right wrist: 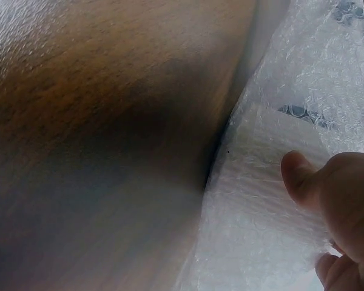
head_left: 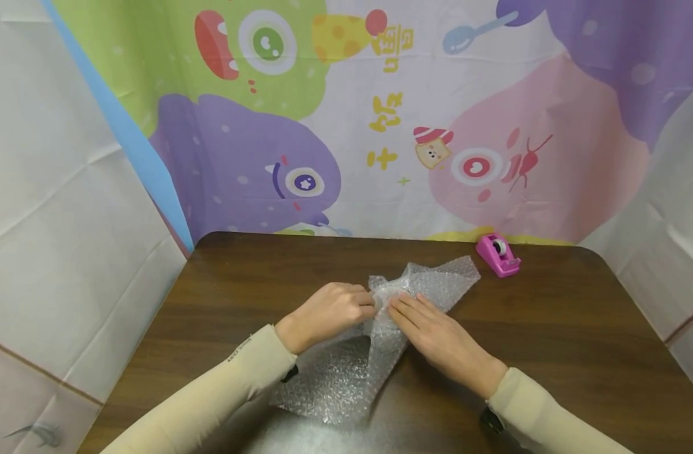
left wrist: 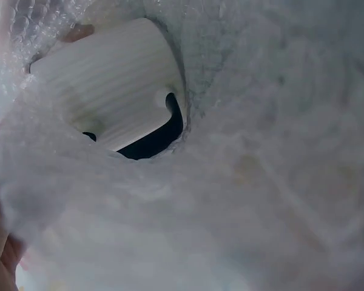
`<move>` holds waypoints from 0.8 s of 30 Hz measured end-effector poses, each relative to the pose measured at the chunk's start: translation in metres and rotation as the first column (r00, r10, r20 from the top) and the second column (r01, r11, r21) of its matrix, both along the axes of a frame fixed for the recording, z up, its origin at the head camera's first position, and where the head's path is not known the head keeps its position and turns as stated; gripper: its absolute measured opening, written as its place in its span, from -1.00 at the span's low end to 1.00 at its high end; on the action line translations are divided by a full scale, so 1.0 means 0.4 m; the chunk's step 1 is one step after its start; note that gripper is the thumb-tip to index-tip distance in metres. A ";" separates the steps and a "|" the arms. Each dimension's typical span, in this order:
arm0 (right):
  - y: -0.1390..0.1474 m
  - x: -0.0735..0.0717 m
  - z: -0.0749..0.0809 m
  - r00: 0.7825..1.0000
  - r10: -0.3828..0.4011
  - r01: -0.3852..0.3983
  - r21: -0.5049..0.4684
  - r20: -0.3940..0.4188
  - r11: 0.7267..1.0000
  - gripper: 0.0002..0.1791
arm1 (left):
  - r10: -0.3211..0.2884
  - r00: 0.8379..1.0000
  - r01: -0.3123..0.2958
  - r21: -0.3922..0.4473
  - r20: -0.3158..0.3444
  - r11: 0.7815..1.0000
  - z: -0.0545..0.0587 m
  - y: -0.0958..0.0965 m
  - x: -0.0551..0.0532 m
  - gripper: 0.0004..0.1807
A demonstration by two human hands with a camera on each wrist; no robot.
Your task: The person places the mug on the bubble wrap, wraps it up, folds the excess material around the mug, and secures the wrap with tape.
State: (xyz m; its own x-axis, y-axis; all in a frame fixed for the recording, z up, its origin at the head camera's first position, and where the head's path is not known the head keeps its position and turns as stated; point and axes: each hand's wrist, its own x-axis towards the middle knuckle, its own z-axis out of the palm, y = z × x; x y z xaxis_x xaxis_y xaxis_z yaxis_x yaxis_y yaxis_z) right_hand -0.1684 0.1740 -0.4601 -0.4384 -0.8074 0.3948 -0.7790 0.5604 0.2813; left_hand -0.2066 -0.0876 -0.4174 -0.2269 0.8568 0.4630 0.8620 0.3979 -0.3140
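Observation:
A sheet of bubble wrap (head_left: 403, 334) lies slantwise on the table, folded about a white ribbed mug (left wrist: 115, 79) with a dark curved handle (left wrist: 161, 136). Through the opening of the wrap, the mug shows in the left wrist view. My left hand (head_left: 337, 309), its fingers curled, pinches the wrap's edge on the left side of the bundle. From the right, my right hand (head_left: 439, 337) holds the wrapped mug, fingers lying over the top. In the right wrist view its thumb (right wrist: 298, 179) presses the wrap against the mug's ribbed side.
A pink tape dispenser (head_left: 498, 254) with a roll of tape stands near the table's back right edge. The brown wooden table (head_left: 550, 315) meets a cartoon-printed curtain (head_left: 380, 126) at the back. Pale cloth panels (head_left: 68, 176) hang at both sides.

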 end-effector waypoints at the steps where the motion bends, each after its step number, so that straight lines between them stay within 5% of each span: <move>1: 0.000 0.000 -0.001 1.000 0.002 -0.002 -0.001 0.000 1.000 -0.40 | 0.004 1.000 -0.003 -0.009 0.012 1.000 0.002 -0.001 0.001 -0.80; 15: -0.002 -0.008 0.005 0.999 0.021 -0.020 -0.019 0.034 1.000 -0.40 | 0.037 0.970 -0.025 -0.051 0.240 0.998 0.020 -0.003 0.010 -0.63; 24: -0.006 -0.017 0.009 0.998 0.052 -0.050 -0.044 0.047 0.998 -0.45 | 0.060 0.961 -0.042 -0.071 0.271 0.997 0.030 0.000 0.016 -0.65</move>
State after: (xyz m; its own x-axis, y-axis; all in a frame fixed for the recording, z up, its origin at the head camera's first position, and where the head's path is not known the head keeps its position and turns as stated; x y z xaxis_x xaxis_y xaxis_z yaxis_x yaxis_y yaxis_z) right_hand -0.1753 0.1716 -0.4566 -0.4162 -0.8122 0.4087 -0.8191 0.5301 0.2193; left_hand -0.2001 -0.0876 -0.4056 -0.3812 0.8666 0.3220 0.8974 0.4305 -0.0962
